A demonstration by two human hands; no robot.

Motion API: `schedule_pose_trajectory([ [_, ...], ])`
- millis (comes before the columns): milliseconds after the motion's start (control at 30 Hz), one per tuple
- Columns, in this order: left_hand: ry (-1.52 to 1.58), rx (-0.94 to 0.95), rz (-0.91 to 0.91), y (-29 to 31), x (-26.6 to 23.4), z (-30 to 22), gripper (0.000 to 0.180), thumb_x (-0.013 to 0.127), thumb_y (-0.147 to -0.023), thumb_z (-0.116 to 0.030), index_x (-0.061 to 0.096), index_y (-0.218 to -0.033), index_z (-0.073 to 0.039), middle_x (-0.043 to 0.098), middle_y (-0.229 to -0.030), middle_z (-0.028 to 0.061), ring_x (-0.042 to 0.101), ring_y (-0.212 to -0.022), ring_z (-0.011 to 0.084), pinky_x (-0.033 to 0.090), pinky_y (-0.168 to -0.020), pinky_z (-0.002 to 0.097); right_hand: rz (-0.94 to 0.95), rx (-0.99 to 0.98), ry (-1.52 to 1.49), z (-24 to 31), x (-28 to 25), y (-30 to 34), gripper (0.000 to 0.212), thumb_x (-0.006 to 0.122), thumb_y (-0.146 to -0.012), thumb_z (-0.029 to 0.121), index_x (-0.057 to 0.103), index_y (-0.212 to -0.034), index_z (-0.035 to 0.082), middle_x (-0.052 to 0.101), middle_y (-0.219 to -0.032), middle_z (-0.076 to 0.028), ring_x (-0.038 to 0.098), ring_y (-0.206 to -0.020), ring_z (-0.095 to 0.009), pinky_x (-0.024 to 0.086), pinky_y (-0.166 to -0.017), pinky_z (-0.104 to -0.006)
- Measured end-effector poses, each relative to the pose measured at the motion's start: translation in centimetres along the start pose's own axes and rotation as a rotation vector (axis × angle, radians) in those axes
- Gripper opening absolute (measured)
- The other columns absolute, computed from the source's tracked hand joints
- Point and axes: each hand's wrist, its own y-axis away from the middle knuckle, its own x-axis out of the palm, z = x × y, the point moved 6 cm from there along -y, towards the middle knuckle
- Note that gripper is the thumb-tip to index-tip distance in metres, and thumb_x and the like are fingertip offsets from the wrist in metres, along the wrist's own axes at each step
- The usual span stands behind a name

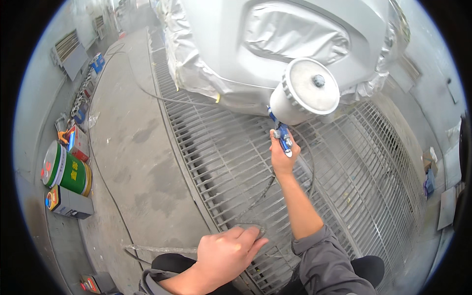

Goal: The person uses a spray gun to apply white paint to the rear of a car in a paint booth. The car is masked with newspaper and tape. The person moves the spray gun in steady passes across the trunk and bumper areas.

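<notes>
My right hand [281,156] is raised and grips the blue handle of a spray gun [283,136] with a large white cup [306,91] on top. The gun points toward a grey car body panel [221,39] partly wrapped in silvery masking film [290,32]. A hose [265,189] loops down from the gun over the floor grate. My left hand [223,255] rests low by my knee with curled fingers, pressing a small grey pad [253,229] against the grate.
A metal floor grate [364,187] lies under the car. Bare concrete floor [132,162] runs on the left. Paint cans [64,172] and tins [69,202] line the left wall. Boxes [430,172] sit at the right wall.
</notes>
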Motion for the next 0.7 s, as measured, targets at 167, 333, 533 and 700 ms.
schedule_pose_trajectory([
  [167,0.002,-0.032,-0.083,1.6,-1.4,4.2,0.026,0.082,-0.088,-0.041,0.069,-0.086,-0.019,0.055,-0.062,-0.0038,0.059,-0.048,0.0179,0.043,-0.040,0.0321,0.078,-0.104,0.065,2.6,8.1,1.6,0.025,0.081,-0.093,0.011,0.074,-0.113,-0.001,0.071,-0.078,-0.006,0.058,-0.065,-0.010,0.049,-0.063,-0.0260],
  [333,0.076,-0.078,-0.093,1.8,-2.9,7.3,0.026,0.085,-0.086,-0.038,0.073,-0.092,-0.016,0.059,-0.063,-0.0017,0.060,-0.049,0.0196,0.044,-0.042,0.0327,0.143,-0.263,0.081,3.0,14.7,2.7,0.032,0.084,-0.089,0.009,0.072,-0.115,-0.006,0.076,-0.086,-0.014,0.071,-0.072,-0.018,0.055,-0.068,-0.0318],
  [533,0.181,-0.106,-0.076,1.7,-3.2,9.1,0.025,0.081,-0.089,-0.033,0.075,-0.103,-0.013,0.070,-0.080,0.0061,0.068,-0.064,0.0276,0.053,-0.054,0.0390,0.254,-0.312,0.086,0.4,17.1,5.1,0.017,0.083,-0.092,0.012,0.073,-0.101,0.001,0.069,-0.071,-0.006,0.060,-0.063,-0.009,0.048,-0.058,-0.0279],
  [700,0.195,-0.057,-0.020,1.0,-2.4,8.2,0.025,0.078,-0.092,-0.034,0.072,-0.106,-0.014,0.071,-0.082,0.0055,0.070,-0.066,0.0280,0.055,-0.055,0.0405,0.080,0.108,0.078,-4.5,8.3,5.0,0.022,0.082,-0.095,0.020,0.070,-0.095,0.002,0.067,-0.070,-0.001,0.061,-0.061,-0.009,0.047,-0.057,-0.0265],
])
